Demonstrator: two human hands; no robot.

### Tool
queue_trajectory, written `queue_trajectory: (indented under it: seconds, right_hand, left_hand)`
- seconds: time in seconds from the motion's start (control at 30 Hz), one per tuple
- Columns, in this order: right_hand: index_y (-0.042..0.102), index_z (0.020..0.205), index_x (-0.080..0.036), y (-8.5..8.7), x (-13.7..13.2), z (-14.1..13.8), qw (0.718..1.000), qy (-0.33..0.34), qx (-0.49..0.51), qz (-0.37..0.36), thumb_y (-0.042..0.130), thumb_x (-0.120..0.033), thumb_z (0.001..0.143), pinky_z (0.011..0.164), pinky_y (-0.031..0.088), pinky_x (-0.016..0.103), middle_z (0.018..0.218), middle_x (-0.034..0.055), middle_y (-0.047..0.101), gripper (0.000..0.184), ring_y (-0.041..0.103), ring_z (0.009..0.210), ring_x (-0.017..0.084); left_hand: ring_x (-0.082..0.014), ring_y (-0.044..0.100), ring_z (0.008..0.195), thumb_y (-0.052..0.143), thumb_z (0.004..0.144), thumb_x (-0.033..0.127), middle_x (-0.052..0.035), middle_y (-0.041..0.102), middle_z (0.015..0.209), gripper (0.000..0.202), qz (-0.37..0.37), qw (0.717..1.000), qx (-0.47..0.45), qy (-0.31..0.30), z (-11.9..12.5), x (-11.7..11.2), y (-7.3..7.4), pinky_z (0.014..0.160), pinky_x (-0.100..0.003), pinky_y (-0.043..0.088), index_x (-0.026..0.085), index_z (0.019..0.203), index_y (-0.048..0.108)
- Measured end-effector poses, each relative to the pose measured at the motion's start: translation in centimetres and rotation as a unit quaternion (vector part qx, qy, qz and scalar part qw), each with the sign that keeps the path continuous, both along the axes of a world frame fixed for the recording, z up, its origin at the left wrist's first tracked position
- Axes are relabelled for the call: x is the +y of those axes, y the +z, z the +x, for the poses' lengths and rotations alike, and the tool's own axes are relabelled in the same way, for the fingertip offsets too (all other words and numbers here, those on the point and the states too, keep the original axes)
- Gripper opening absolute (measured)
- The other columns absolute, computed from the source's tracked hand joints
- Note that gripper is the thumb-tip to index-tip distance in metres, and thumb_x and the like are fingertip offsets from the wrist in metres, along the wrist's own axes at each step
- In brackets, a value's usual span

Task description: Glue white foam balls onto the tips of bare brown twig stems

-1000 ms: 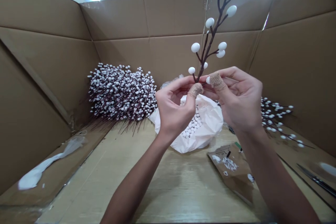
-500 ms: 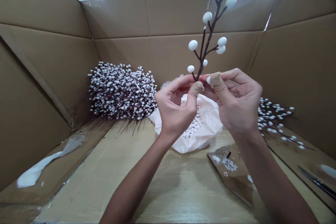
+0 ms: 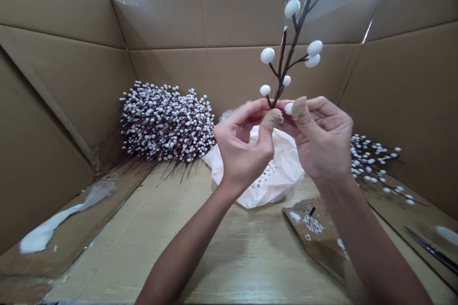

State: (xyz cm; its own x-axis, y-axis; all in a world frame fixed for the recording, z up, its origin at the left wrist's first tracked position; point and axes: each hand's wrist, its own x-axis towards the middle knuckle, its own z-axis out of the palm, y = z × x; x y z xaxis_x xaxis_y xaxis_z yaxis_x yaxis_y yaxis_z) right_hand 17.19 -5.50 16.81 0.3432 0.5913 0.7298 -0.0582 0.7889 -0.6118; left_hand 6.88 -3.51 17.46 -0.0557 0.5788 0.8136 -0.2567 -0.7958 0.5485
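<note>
My left hand (image 3: 246, 140) pinches the lower stem of an artificial berry branch (image 3: 294, 40) between thumb and fingers. The branch is dark brown with white oval berries, leans to the right, and its top runs out of the view. Close beside it, my right hand (image 3: 324, 136) is closed on a single white berry (image 3: 288, 108), which shows between thumb and fingertips. Both thumbs wear tan wrappings. Whether the berry touches the stem is hidden by the fingers. Below the hands lies a white plastic bag (image 3: 282, 186) with many loose white berries (image 3: 265, 175) in it.
A dense pile of berry branches (image 3: 168, 124) lies at the back left, a smaller bunch (image 3: 374, 157) at the right. A cardboard piece (image 3: 322, 243) with white smears, scissors (image 3: 431, 248) and a crumpled white plastic strip (image 3: 67, 214) lie around. Cardboard walls (image 3: 164, 19) enclose the table (image 3: 143, 243).
The branch has shifted slightly to the right and leans a little more. Both hands have drawn slightly closer together, still holding the branch and the berry.
</note>
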Motion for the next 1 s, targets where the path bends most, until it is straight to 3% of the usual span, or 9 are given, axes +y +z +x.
queue_trajectory:
  seconds: [0.13, 0.4, 0.77, 1.0]
  right_hand:
    - [0.065, 0.072, -0.023, -0.1, 0.2, -0.1, 0.998, 0.048, 0.035, 0.017, 0.072, -0.025, 0.079, 0.082, 0.061, 0.039, 0.083, -0.0018, 0.073, 0.010, 0.072, 0.085, 0.018]
    - [0.067, 0.069, -0.022, 0.0, 0.2, -0.2, 0.997, 0.052, 0.062, 0.013, 0.074, -0.021, 0.077, 0.077, 0.063, 0.034, 0.080, -0.0027, 0.073, 0.010, 0.072, 0.080, 0.015]
    - [0.063, 0.073, -0.021, -0.2, 0.9, 0.3, 1.000, 0.015, 0.023, 0.004, 0.077, -0.039, 0.072, 0.075, 0.061, 0.032, 0.082, -0.0009, 0.073, 0.023, 0.071, 0.078, 0.015]
    - [0.063, 0.077, -0.022, -0.1, 1.0, 0.8, 0.999, 0.029, 0.006, -0.025, 0.074, -0.038, 0.076, 0.084, 0.058, 0.037, 0.086, 0.0003, 0.072, 0.020, 0.071, 0.084, 0.017]
  left_hand:
    - [-0.0166, 0.071, 0.078, 0.069, 0.076, 0.014, -0.0039, 0.075, 0.085, 0.008, -0.001, 1.000, 0.001, 0.002, 0.0, 0.1, 0.0, 0.074, -0.030, 0.059, 0.018, 0.082, 0.072]
    - [-0.0160, 0.070, 0.076, 0.069, 0.076, 0.013, -0.0049, 0.074, 0.084, 0.008, 0.025, 1.000, -0.007, -0.009, 0.2, 0.7, -0.3, 0.074, -0.029, 0.060, 0.016, 0.082, 0.072]
    - [-0.0142, 0.069, 0.071, 0.069, 0.073, 0.008, -0.0039, 0.075, 0.082, 0.012, 0.045, 0.999, -0.012, -0.004, 0.3, 0.6, -0.5, 0.068, -0.025, 0.060, 0.016, 0.081, 0.073]
    - [-0.0140, 0.069, 0.071, 0.072, 0.071, 0.010, -0.0035, 0.075, 0.079, 0.010, -0.020, 0.999, -0.005, -0.035, 0.2, 0.5, -0.1, 0.068, -0.024, 0.059, 0.016, 0.079, 0.073]
